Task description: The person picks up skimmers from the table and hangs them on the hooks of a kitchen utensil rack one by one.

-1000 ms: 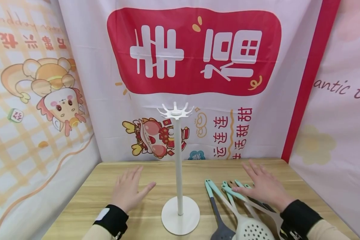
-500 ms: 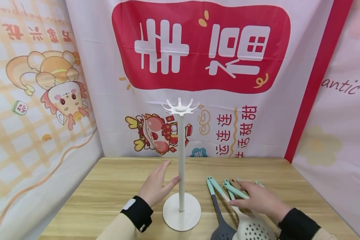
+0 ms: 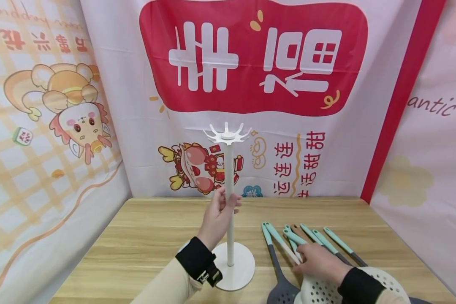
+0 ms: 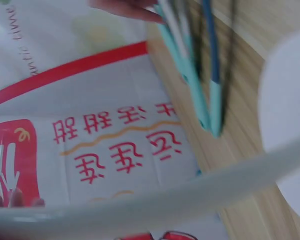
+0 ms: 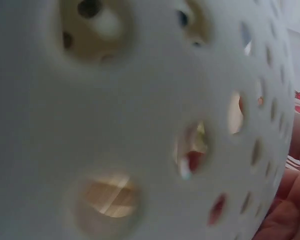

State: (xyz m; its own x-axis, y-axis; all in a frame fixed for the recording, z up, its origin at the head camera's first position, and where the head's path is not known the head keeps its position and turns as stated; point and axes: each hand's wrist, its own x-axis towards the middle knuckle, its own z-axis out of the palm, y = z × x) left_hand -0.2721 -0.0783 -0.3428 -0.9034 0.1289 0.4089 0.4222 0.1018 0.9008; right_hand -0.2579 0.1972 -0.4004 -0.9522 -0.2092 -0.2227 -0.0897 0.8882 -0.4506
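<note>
A white stand (image 3: 229, 173) with a round base and a ring of upturned hooks stands upright on the table. My left hand (image 3: 217, 217) grips its pole, thumb in front; the pole (image 4: 155, 202) crosses the left wrist view. At the right, my right hand (image 3: 321, 262) has its fingers curled round the teal-and-white handle of a white skimmer. That skimmer's perforated head (image 3: 389, 282) shows beyond the wristband, and the same head (image 5: 135, 115) fills most of the right wrist view. The right fingertips are partly hidden in the head view.
Other utensils lie around the right hand: a grey slotted one (image 3: 282, 292), another white skimmer (image 3: 319, 291), and several teal handles (image 3: 338, 240). The wooden table (image 3: 156, 240) meets a printed cloth (image 3: 338, 169) at the back, with cloth walls on both sides.
My left hand has moved right and up from the table's left side and closed round the pole. My right hand has lowered onto the utensils and taken hold of the skimmer's handle.
</note>
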